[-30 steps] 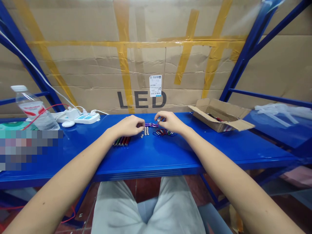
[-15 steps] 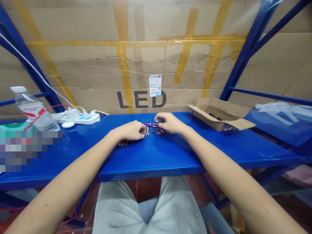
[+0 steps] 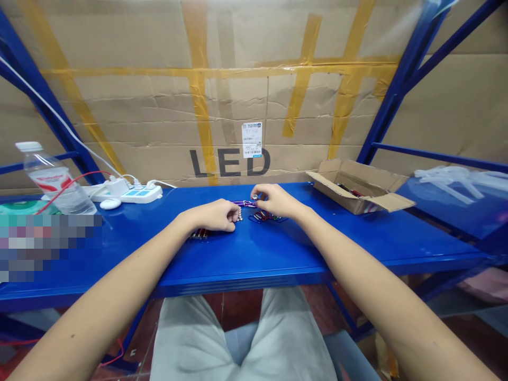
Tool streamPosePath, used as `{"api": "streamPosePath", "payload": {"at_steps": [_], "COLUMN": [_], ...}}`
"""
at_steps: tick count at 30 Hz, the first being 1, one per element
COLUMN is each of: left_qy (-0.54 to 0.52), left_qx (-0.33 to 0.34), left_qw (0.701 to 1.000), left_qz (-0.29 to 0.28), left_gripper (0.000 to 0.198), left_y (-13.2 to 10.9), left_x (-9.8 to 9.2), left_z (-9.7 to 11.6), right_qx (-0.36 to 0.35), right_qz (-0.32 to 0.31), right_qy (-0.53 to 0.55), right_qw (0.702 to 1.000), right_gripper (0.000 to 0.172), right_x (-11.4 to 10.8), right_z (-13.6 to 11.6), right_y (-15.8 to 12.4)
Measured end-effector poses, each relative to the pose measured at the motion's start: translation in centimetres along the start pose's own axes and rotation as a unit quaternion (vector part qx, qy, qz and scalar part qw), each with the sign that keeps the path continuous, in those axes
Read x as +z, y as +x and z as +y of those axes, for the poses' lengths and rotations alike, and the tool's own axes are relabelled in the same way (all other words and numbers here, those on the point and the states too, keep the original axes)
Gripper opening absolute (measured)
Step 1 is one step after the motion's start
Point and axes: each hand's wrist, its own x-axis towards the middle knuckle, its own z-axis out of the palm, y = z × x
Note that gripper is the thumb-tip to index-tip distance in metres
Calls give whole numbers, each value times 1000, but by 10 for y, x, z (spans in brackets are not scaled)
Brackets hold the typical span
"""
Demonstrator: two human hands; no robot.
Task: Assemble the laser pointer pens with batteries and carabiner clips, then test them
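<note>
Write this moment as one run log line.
left hand: at small silver metal pieces; right hand: holds round silver metal piece; between hands: slim purple metal hardware

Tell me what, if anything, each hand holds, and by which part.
The right hand pinches a small silver piece, seemingly by its edge. Whether the left hand holds anything cannot be told.

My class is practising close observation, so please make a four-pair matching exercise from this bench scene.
1. Right hand
2. Left hand
3. Cardboard box
4. Power strip

A. White, with plugs in it
B. Pinching a silvery piece
C. Open, on the right of the blue table
D. Fingers curled beside small metal pieces

Pairs: 1-B; 2-D; 3-C; 4-A
</note>
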Motion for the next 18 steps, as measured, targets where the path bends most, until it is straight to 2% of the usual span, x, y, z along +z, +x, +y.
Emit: {"api": "streamPosePath", "payload": {"at_steps": [4, 8, 11, 15, 18], "left_qy": [-49, -96, -71, -14, 10], "left_qx": [13, 36, 77, 124, 145], "left_qw": [998, 988, 973, 938, 917], "left_qz": [39, 120, 207, 323, 372], "left_gripper": [20, 21, 14, 9, 10], "left_y": [0, 0, 1, 5, 8], "left_x": [0, -3, -3, 2, 8], "left_z": [4, 8, 10, 15, 18], "right_qx": [-5, -4, -11, -19, -14], "right_qz": [6, -1, -9, -23, -26], "right_qy": [5, 9, 9, 25, 39], "right_qw": [1000, 1000, 1000, 999, 999], "right_gripper": [21, 22, 22, 19, 17], "right_x": [-1, -1, 1, 4, 6], "right_z": [-1, -2, -2, -5, -8], "right_y": [0, 0, 0, -1, -1]}}
